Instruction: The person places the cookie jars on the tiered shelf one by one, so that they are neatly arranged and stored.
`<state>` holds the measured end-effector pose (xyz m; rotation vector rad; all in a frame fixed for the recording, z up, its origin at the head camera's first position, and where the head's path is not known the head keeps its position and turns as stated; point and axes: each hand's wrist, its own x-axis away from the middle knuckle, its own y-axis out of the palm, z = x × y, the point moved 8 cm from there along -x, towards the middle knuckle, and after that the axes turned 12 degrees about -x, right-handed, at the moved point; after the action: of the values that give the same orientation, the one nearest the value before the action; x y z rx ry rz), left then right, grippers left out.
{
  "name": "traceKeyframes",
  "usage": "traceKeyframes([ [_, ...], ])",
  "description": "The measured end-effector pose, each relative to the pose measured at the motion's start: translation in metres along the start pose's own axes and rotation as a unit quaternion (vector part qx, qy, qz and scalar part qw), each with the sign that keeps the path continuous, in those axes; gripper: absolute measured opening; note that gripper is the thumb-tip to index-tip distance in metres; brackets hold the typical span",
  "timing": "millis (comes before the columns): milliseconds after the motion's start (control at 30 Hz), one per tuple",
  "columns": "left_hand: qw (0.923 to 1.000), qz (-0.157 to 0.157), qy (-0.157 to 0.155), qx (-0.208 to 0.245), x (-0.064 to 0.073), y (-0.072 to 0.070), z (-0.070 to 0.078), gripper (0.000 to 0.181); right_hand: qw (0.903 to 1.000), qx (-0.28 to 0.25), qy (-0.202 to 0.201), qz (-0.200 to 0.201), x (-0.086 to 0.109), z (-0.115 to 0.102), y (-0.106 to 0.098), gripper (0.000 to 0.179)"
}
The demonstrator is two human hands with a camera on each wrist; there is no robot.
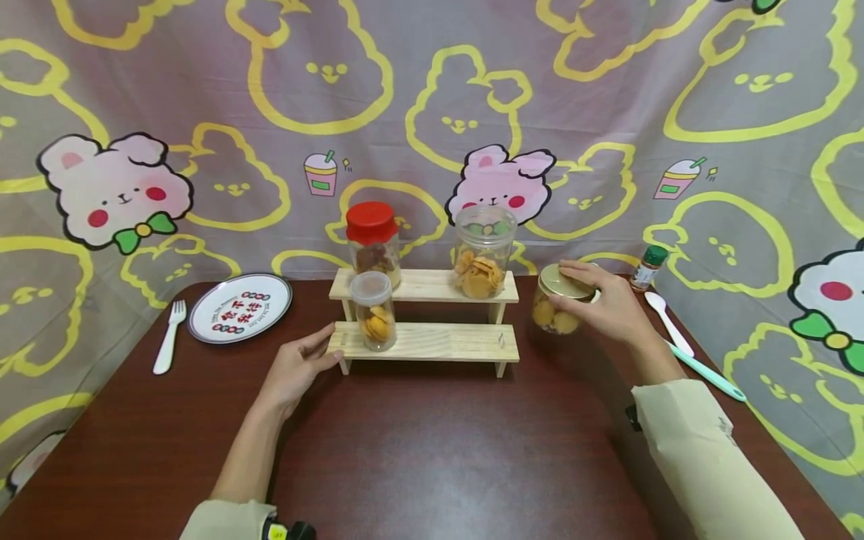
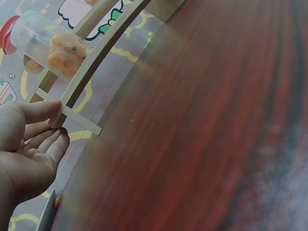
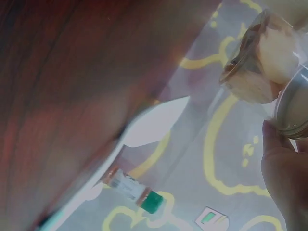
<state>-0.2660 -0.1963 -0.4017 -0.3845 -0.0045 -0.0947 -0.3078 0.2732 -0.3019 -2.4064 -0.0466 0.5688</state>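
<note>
My left hand (image 1: 295, 373) pinches the left end of a two-tier wooden shelf (image 1: 445, 342); in the left wrist view the thumb lies on top of the board and the fingers are below it. To the shelf's right, my right hand (image 1: 610, 306) grips a clear jar of round cookies (image 1: 555, 321) by its gold lid (image 1: 564, 281). The lower tier bears a small jar with a whitish lid (image 1: 373, 315) and orange-yellow pieces inside. On the upper tier stand a red-lidded jar (image 1: 373, 251) at left and a clear-lidded jar of chips (image 1: 482, 255) at right.
A round plate with red lettering (image 1: 241, 309) and a white fork (image 1: 170, 337) lie at the left. Along the right edge are a green-capped bottle (image 1: 649, 268), a white spoon (image 1: 668, 322) and a mint-green handle (image 1: 709, 372). A patterned cloth (image 1: 432, 112) hangs behind the table.
</note>
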Motion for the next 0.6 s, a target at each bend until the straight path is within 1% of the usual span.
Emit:
traceKeyframes([
  [167,1.0000,0.003,0.000,-0.004,0.000,-0.001,0.000,0.062,0.9998,0.000,-0.022,0.004,0.002,-0.011,-0.002,0.061],
  [333,1.0000,0.004,-0.001,-0.002,0.000,-0.002,-0.001,0.062,0.9995,-0.008,-0.029,0.006,0.002,-0.016,-0.001,0.061],
  [500,1.0000,0.002,-0.004,0.003,-0.001,-0.001,-0.002,0.062,0.9989,-0.015,-0.045,0.005,0.008,-0.025,0.000,0.059],
  [600,1.0000,-0.001,-0.006,0.004,-0.002,0.000,-0.002,0.063,0.9979,-0.018,-0.062,0.004,0.013,-0.033,0.002,0.055],
])
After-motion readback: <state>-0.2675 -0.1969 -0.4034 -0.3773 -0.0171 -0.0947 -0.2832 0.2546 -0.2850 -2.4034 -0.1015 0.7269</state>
